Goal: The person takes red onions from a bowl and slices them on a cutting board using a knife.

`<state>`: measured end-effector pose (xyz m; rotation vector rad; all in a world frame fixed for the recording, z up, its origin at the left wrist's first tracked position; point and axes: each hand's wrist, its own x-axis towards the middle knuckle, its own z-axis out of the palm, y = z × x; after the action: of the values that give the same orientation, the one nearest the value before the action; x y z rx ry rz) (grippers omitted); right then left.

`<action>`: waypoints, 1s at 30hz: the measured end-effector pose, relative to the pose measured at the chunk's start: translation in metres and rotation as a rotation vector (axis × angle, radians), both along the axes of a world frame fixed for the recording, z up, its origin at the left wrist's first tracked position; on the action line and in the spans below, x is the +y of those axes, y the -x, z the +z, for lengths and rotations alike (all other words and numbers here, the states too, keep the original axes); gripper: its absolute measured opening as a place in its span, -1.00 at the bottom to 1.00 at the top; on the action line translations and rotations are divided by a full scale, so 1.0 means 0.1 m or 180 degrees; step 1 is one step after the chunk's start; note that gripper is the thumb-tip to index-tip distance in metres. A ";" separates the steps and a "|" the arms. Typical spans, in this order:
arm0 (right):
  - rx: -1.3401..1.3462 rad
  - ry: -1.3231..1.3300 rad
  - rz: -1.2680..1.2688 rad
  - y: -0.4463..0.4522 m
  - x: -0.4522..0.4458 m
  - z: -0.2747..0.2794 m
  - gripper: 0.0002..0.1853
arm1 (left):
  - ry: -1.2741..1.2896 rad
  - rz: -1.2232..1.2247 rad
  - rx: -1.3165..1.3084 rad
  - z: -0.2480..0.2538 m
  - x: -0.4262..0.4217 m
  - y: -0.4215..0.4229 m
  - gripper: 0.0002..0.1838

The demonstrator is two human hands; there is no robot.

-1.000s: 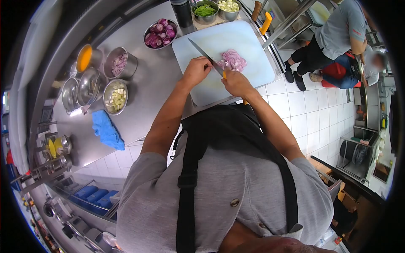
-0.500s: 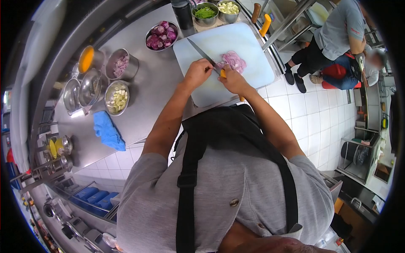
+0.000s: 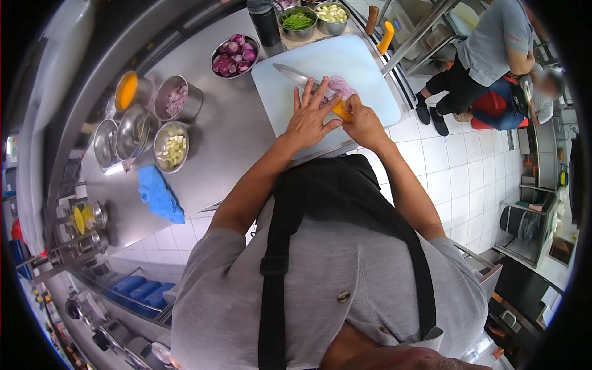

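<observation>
Steel counter (image 3: pixel 222 117), upper left; white board (image 3: pixel 364 58), upper centre, bore sliced onion (image 3: pixel 341 87), seemingly light, slippery. Knife (image 3: pixel 285 71) there: likely stiff, best held by the yellow handle (image 3: pixel 341 111), which my right hand (image 3: pixel 365 125) pinched. My left hand (image 3: pixel 307 124): fingers were spread over the blade (image 3: pixel 297 76), contact unclear.

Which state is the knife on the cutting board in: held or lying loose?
Held. The right hand is closed around the yellow handle of the knife; the spread left hand partly hides it.
</observation>
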<state>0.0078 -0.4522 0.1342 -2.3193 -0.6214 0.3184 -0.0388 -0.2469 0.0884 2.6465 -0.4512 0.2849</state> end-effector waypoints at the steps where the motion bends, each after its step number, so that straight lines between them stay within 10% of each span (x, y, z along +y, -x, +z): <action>1: -0.0049 -0.0039 0.0010 0.01 -0.05 0.01 -0.55 | 0.0007 0.0026 0.0024 -0.02 0.00 -0.02 -0.21; 15: 0.0692 -0.0249 -0.0508 0.14 -1.35 0.41 -0.50 | 0.0006 0.0690 0.0445 -0.41 0.23 -0.18 0.52; 20: 0.0347 -0.0493 -0.1103 0.15 -0.87 -0.53 -0.58 | 0.0348 0.0530 0.0365 -0.29 -0.09 -0.37 0.56; 30: 0.0649 -0.0864 -0.0871 0.09 -0.51 -0.41 -0.62 | 0.1079 0.0622 0.0263 -0.42 -0.09 -0.42 0.55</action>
<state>-0.0010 -0.5035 0.0935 -2.0457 -0.2262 0.3151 0.0030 -0.2554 0.0460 2.3592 -0.1042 0.2829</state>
